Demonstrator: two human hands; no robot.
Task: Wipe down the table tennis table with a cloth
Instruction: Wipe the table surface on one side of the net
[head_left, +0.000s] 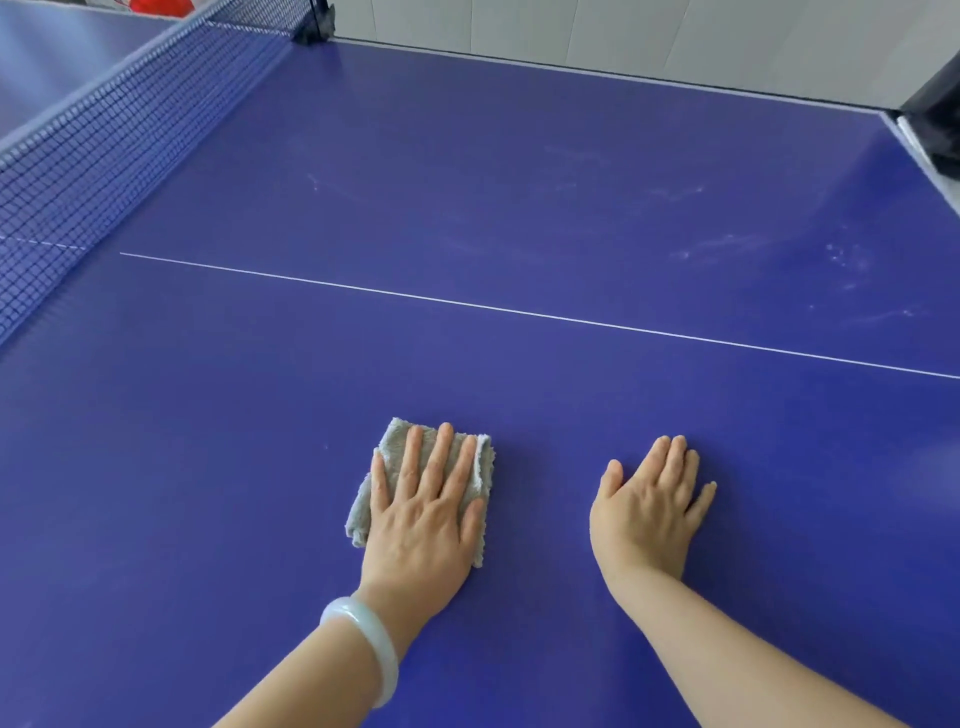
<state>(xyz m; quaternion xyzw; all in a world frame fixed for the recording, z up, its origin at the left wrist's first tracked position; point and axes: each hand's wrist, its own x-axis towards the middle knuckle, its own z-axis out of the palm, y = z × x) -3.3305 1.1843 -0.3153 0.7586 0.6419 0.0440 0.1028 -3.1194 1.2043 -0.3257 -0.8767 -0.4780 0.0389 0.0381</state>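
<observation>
Nearest me, the left hand (426, 514) pressed straight fingers flat on the folded grey fluffy cloth (395, 441), whose long side pointed away across the blue table-tennis bench (260, 467). The right hand (649, 509) lay flat and empty beside it. Beyond the white centre line (519, 312), pale smears (727, 244) showed far right; the dark mesh net (104, 130) stood left.

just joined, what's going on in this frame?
A person is wiping a blue table tennis table. The left hand, with a pale bangle on its wrist, presses flat on a folded grey cloth; the fingers are straight, with no curled grip. The right hand rests flat on the bare surface beside it, apart from the cloth. Pale smudges show beyond the white centre line, towards the far right corner. The net is on the left.
</observation>
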